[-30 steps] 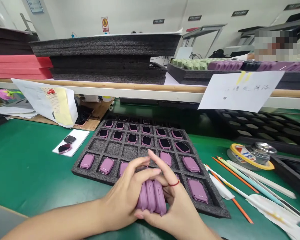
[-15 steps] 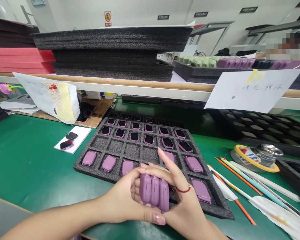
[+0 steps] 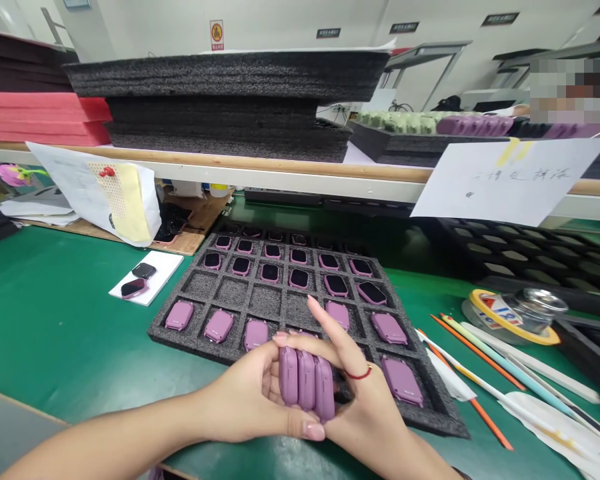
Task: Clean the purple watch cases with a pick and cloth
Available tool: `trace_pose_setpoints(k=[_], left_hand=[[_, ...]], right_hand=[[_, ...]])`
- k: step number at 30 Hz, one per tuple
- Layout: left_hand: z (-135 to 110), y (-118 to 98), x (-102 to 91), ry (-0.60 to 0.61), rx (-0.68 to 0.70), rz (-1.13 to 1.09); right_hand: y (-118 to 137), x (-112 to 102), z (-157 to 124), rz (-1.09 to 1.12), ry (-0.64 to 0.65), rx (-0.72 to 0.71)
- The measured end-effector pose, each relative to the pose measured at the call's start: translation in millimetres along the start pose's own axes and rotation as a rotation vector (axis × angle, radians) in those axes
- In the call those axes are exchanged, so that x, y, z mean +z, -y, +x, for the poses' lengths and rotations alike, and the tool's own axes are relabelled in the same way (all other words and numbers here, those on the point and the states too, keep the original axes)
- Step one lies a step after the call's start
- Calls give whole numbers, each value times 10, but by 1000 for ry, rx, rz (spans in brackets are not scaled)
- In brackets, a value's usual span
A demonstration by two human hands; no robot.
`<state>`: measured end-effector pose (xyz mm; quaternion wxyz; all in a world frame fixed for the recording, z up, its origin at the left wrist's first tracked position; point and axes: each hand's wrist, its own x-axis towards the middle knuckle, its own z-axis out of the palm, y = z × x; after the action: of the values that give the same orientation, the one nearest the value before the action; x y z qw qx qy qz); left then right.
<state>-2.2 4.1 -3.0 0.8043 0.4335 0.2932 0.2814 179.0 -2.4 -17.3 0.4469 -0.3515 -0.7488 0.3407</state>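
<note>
Three purple smartwatch cases [image 3: 307,381] stand side by side between my two hands, their button sides facing up toward me. My left hand [image 3: 253,397] closes round them from the left, its thumb along the near edge. From the right, my right hand [image 3: 373,403] presses against the same cases, its index finger pointing up and away. Beneath and beyond lies a dark foam tray [image 3: 265,303]. Its back rows hold watches with black screens [image 3: 270,273] showing; nearer compartments hold purple cases [image 3: 219,326] with their backs up. My hands cover part of the front row.
To the left, two watches lie on a white pad [image 3: 167,263]. At right are orange sticks [image 3: 490,423], swabs, a tape roll [image 3: 483,310] and a metal-capped jar [image 3: 543,303]. A shelf [image 3: 280,175] with stacked black foam [image 3: 220,80] crosses above; a paper sheet [image 3: 505,180] hangs from it.
Both hands have shifted slightly left with the three watch cases, which now stand a little more upright. More of a purple case in the tray shows behind my right index finger.
</note>
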Motion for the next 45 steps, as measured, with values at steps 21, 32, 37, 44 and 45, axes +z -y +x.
trace_pose_setpoints(k=[21,32,37,44,45], left_hand=[[-59,35,-91,-50,664,714],[8,67,-30,-50,301,92],[70,41,-10,-91,112,-163],[90,33,-5,-168,-69,-489],[100,38,-10,-178,-76,-514]], right_hand=[[25,-161,79,57,-151,-13],[70,-185,105,-63,27,-227],[75,-112,82,-189,-16,-259],[103,-88,103,-181,-40,-186],[109,-83,115,-165,-52,-174]])
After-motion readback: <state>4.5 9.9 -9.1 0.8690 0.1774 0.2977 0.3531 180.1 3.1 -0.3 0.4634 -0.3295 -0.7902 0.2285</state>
